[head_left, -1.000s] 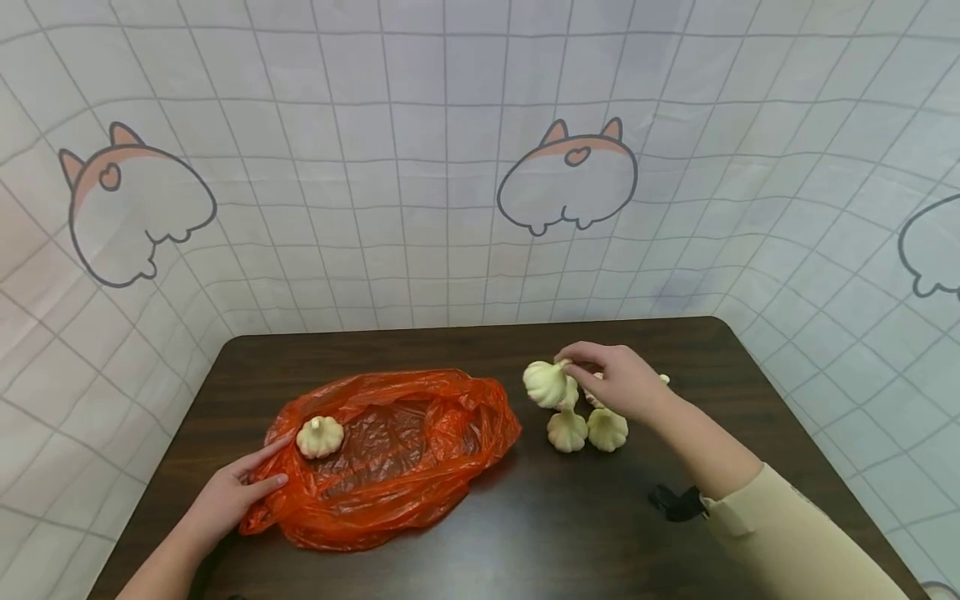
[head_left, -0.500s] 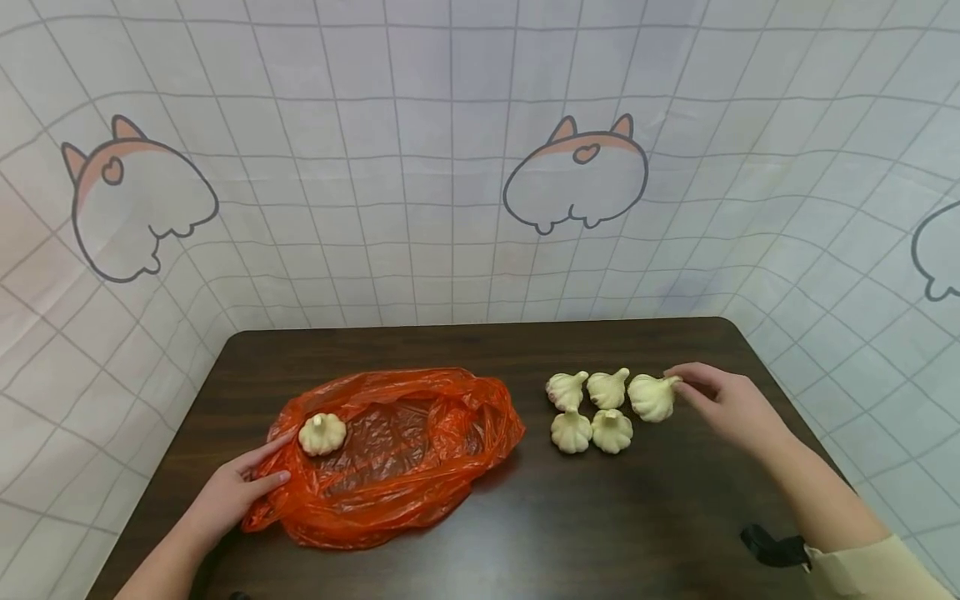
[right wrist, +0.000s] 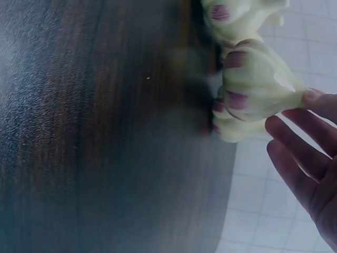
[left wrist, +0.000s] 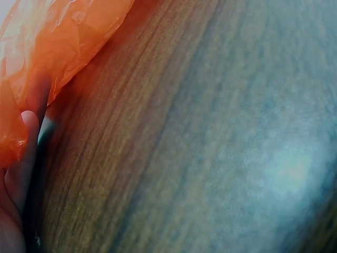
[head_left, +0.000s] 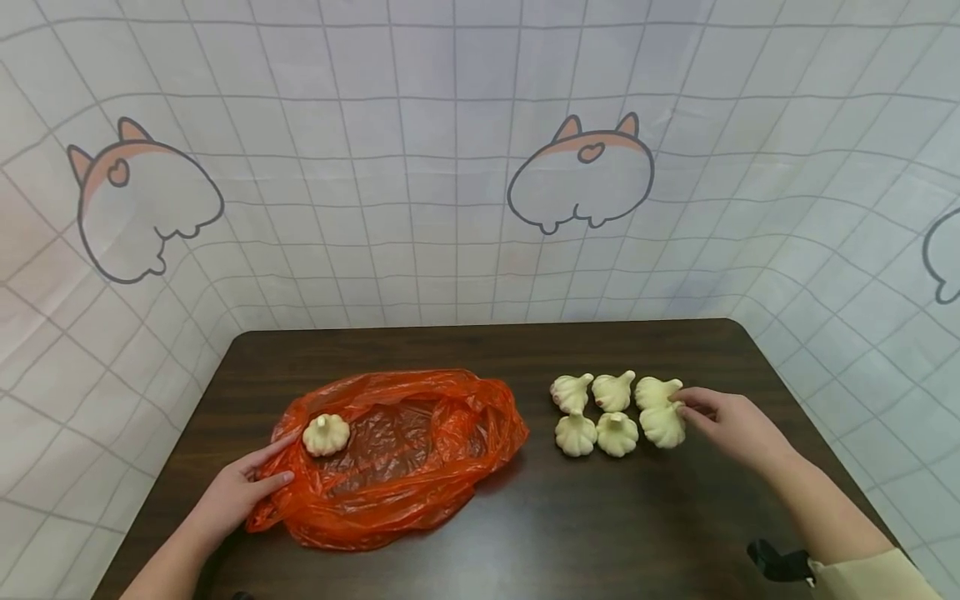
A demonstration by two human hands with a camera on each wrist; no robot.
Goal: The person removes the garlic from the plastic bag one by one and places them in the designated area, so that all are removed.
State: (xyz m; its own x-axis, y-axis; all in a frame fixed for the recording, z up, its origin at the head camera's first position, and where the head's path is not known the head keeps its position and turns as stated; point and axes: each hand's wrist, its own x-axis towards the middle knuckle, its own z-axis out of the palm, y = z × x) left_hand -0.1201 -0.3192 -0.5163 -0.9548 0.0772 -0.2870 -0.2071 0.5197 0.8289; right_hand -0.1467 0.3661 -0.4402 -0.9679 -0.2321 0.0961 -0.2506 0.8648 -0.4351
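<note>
My left hand [head_left: 228, 500] holds the left edge of an orange-red plastic bag [head_left: 397, 512], which lies spread open on the table. Inside the bag's left part sits one garlic bulb [head_left: 326, 435]. With thumb and fingertips my right hand [head_left: 738, 427] pinches the stem of another garlic bulb [head_left: 663, 427], placed just in front of a back-row bulb [head_left: 654, 392]. In the right wrist view this pinched bulb [right wrist: 258, 84] shows purple patches. Left of it are more garlic bulbs: two behind, the nearer a bulb [head_left: 613, 390], and two in front, including a bulb [head_left: 617, 435].
A dark wooden table [head_left: 585, 517] carries everything. White grid-patterned cloth [head_left: 420, 208] with cartoon animal drawings surrounds its back and sides. A black strap-like object [head_left: 780, 562] is at my right wrist.
My right hand moved right from near the bag's side with a garlic bulb, then slightly toward me, to the front of the group's right end. My left hand stayed on the bag.
</note>
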